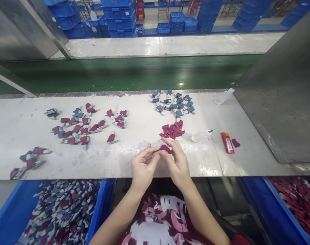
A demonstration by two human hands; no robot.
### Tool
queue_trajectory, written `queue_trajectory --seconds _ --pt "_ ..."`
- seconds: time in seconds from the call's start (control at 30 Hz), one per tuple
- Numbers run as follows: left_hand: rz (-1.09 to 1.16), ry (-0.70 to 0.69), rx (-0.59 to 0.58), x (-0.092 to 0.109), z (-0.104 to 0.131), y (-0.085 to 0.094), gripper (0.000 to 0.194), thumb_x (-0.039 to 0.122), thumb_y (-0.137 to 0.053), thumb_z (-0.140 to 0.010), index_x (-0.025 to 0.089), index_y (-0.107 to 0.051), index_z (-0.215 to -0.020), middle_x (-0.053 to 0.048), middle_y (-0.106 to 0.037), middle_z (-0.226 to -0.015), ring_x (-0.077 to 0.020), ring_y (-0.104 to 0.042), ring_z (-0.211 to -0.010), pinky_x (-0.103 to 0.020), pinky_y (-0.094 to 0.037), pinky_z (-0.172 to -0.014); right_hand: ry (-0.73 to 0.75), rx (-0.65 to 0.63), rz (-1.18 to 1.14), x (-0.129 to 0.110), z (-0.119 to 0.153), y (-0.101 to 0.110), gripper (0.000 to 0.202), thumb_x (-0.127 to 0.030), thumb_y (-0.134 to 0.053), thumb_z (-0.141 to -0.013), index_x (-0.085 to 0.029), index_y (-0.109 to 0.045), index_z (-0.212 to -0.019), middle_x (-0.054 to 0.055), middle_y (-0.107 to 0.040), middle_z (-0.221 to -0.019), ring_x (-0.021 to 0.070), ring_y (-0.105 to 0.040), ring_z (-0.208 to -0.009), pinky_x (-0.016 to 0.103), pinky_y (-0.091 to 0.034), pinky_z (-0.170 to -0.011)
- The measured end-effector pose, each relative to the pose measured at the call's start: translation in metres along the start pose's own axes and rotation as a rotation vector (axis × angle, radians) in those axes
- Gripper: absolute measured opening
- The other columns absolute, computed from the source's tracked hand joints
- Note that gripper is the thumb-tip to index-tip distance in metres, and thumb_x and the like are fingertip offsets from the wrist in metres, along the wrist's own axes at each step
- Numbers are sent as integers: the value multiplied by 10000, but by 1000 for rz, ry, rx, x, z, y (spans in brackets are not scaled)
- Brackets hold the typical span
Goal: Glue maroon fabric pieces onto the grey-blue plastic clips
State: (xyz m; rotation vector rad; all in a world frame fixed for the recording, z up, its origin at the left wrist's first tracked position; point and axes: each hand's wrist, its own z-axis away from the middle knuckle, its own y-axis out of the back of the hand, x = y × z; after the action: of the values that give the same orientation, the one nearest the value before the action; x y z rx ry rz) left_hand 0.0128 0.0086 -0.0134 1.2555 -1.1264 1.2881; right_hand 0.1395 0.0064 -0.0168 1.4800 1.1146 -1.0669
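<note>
Between my left hand (144, 166) and my right hand (177, 162) is a small grey part with a dark red piece (165, 148) on it. Both thumbs press on its near side, and the fingers of each hand close around it, covering much of its body. Just beyond my fingertips lies a pile of loose dark red pieces (173, 130). Farther back sits a cluster of blue-and-grey parts (179, 104). To the left, several grey parts with red faces (77, 129) are scattered over the white worktop (134, 119).
A red box-like item (227, 143) lies at right beside one red piece (236, 143). Near it are a clear needle-tipped bottle (202, 136) and another clear bottle (224, 96). Blue bins (96, 207) of parts stand below the edge. A green belt (144, 73) runs behind; a metal panel (285, 95) bounds the right.
</note>
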Motion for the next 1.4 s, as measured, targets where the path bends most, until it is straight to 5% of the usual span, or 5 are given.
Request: queue_trajectory --seconds 0.13,0.33,0.7,1.13,1.4 --pt "-36 -93 50 1 5 -7 127 230 -729 -827 193 -772 -940 -47 -806 -947 -232 -762 -957 -422 -545 -1052 -27 133 -157 -2 1 -4 248 -347 -660 -902 -263 -705 -1132 44 -650 -1001 183 -622 -934 305 -512 -790" --pt "-224 -505 114 -9 7 -11 191 121 -698 -841 196 -752 -1008 -15 -796 -978 -150 -756 -801 -505 -438 -1157 -259 121 -539 4 -4 -6 217 -384 -791 -781 -265 -761 -959 9 -695 -887 158 -637 -836 290 -525 -782" --pt "10 -29 56 0 4 -10 143 244 -740 -813 185 -776 -937 -48 -809 -890 -222 -780 -834 -455 -422 -1160 -212 43 -231 8 -8 5 409 -554 -551 -929 -206 -749 -1018 45 -723 -858 183 -662 -790 323 -538 -759" --pt "-128 -162 -119 -17 1 0 259 270 -718 -861 207 -736 -1111 -71 -755 -1112 -214 -702 -1057 -312 -551 -956 -275 70 -350 10 -9 4 308 -503 -665 -861 -203 -720 -903 22 -699 -820 160 -641 -759 304 -545 -732" --pt "-59 -41 -160 -1 0 6 242 334 -618 -938 194 -710 -1112 -56 -756 -993 -180 -711 -873 -265 -563 -803 332 41 179 10 -6 22 387 -323 -818 -776 -312 -693 -1142 52 -633 -1112 230 -588 -1062 388 -528 -873"
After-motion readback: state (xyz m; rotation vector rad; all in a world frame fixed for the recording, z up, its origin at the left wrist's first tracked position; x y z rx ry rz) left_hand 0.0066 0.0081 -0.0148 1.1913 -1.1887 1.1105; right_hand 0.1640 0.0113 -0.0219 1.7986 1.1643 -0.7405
